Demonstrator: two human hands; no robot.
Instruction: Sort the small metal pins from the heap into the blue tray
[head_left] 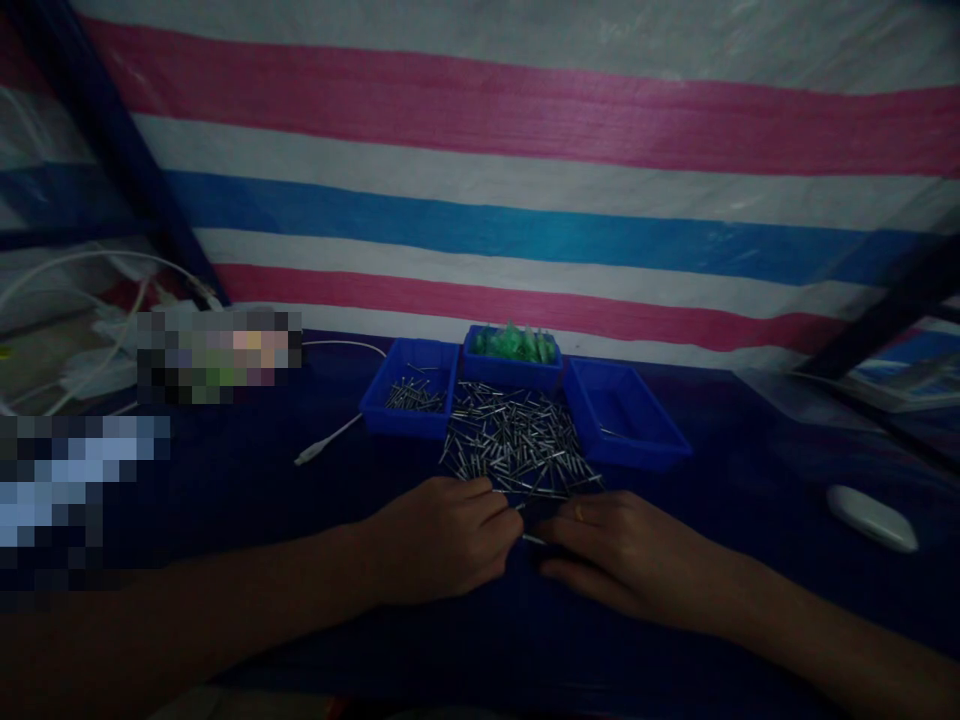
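Thin metal pins, silvery and loosely heaped, lie on the dark blue table in front of both hands. My left hand is closed at the near edge of the heap, its knuckles up; whatever its fingers hold is hidden, though a small shiny tip shows beside them. My right hand, with a ring on one finger, is closed in a pinch. A single metal pin sticks out from its fingertips toward my left hand. Dim light blurs the finer details.
A blue bin with pins stands left of the heap, another blue bin with a few pins right. Behind is a blue bin of green plastic bags. A white case lies right, a cable plug left. Striped sheeting hangs behind.
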